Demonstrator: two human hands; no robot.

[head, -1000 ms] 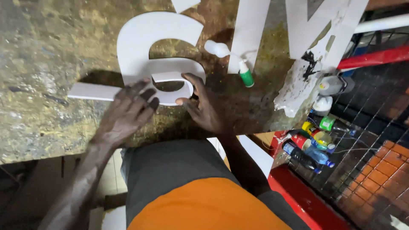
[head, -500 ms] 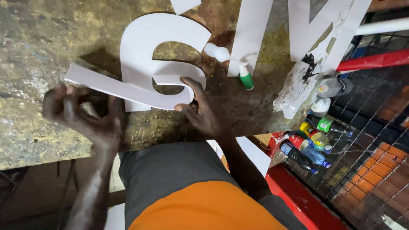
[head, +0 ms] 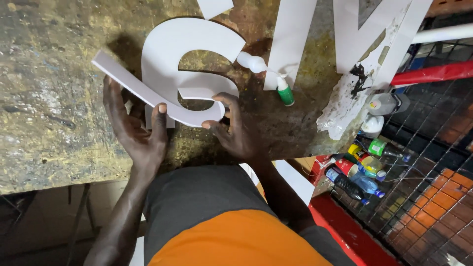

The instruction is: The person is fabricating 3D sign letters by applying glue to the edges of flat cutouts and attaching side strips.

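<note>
Stained yellow-brown desk (head: 49, 98); my left hand (head: 135, 133) and right hand (head: 234, 133) both clamp the long white foam strip (head: 148, 93), its long axis running far-left to near-right.

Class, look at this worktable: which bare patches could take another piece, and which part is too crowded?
Free: the stained table left of the curved letter, and the patch between the right hand and glue bottle. Crowded: the top right, where white strips and the bottle lie close.
</note>
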